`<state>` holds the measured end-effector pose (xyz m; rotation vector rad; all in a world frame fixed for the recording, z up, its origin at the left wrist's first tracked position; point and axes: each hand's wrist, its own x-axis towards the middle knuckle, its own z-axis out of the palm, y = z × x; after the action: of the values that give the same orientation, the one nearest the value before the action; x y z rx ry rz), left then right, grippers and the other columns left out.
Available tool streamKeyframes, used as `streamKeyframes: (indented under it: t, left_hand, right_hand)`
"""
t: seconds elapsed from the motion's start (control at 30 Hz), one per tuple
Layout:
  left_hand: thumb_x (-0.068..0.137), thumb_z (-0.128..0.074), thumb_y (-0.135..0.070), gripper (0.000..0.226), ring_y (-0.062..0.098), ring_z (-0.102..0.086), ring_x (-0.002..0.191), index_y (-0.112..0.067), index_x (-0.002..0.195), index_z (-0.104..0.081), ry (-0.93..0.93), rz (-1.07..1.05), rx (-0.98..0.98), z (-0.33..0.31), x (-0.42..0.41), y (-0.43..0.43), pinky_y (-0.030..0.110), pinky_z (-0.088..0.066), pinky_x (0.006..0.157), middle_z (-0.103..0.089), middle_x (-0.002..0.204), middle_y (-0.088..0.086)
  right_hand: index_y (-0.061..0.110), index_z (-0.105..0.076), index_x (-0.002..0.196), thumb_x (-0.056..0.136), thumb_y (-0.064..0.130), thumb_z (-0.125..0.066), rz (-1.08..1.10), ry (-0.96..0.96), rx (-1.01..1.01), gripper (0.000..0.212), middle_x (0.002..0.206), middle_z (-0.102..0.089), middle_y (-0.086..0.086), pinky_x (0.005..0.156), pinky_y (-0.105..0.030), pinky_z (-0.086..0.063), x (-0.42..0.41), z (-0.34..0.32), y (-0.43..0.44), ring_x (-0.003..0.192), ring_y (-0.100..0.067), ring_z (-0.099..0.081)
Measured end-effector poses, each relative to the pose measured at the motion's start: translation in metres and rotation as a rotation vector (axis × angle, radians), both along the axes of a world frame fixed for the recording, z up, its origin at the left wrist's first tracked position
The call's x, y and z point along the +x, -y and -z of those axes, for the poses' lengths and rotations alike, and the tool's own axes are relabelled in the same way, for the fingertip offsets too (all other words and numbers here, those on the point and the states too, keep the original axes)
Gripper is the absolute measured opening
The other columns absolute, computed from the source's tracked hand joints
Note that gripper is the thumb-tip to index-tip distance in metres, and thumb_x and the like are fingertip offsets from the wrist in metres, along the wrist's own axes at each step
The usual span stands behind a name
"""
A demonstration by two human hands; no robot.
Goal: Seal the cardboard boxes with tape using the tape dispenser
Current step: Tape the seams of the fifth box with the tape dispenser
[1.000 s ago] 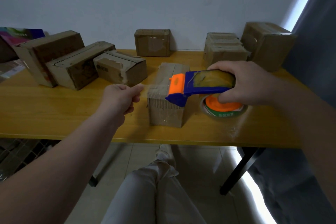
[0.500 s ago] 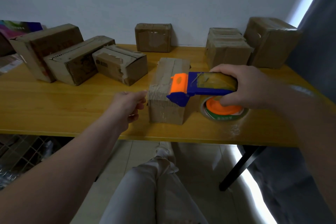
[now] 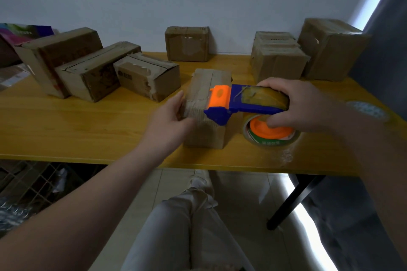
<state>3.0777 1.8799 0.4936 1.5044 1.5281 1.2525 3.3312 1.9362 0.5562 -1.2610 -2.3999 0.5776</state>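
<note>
A small cardboard box (image 3: pixel 206 132) stands near the front of the yellow table (image 3: pixel 88 134). My right hand (image 3: pixel 295 105) grips the blue and orange tape dispenser (image 3: pixel 240 104), whose orange head lies over the box's top right edge. A strip of clear tape lies across the box top. My left hand (image 3: pixel 169 116) presses flat against the box's left side, fingers straight. A spare tape roll (image 3: pixel 273 136) with an orange core lies on the table under the dispenser.
Three boxes (image 3: pixel 88 72) crowd the back left and one box (image 3: pixel 187 44) stands against the wall. More boxes (image 3: pixel 277 57) are stacked at the back right beside a curtain. My legs show below the table's front edge.
My left hand let go of the pulled tape end, moved right and opened flat onto the box's left side. The dispenser came down onto the box top.
</note>
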Motion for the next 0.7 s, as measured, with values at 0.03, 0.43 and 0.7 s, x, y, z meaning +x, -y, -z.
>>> streamKeyframes:
  t: [0.03,0.43,0.7]
  left_hand:
    - [0.083,-0.064,-0.008,0.079,-0.014,-0.047,0.096,-0.025,0.149,-0.023,-0.086,0.009,-0.003,0.002,0.000,-0.002,0.009,-0.038,0.071,-0.045,0.115,-0.026]
    - [0.089,-0.060,-0.011,0.071,0.018,-0.021,0.142,-0.030,0.148,-0.026,-1.015,-0.034,0.134,-0.014,-0.007,-0.024,0.036,-0.027,0.111,-0.022,0.156,-0.005]
    - [0.082,-0.066,-0.010,0.081,0.010,-0.014,0.143,-0.025,0.149,-0.023,-1.067,0.225,0.265,-0.013,-0.025,-0.027,0.031,-0.005,0.116,-0.021,0.156,-0.006]
  right_hand:
    - [0.044,-0.044,0.117,0.066,0.024,-0.078,0.005,-0.005,-0.002,0.064,0.096,-0.054,0.020,0.057,-0.013,-0.040,0.000,0.001,0.000,0.082,-0.002,-0.056]
    - [0.040,-0.048,0.119,0.056,0.043,-0.071,0.041,-0.116,-0.034,0.067,0.094,-0.055,0.019,0.054,-0.010,-0.040,-0.021,0.010,0.007,0.080,-0.001,-0.057]
    - [0.037,-0.045,0.124,0.070,0.031,-0.077,0.048,-0.119,-0.061,0.064,0.097,-0.052,0.019,0.057,-0.015,-0.043,-0.026,0.010,0.006,0.084,-0.005,-0.055]
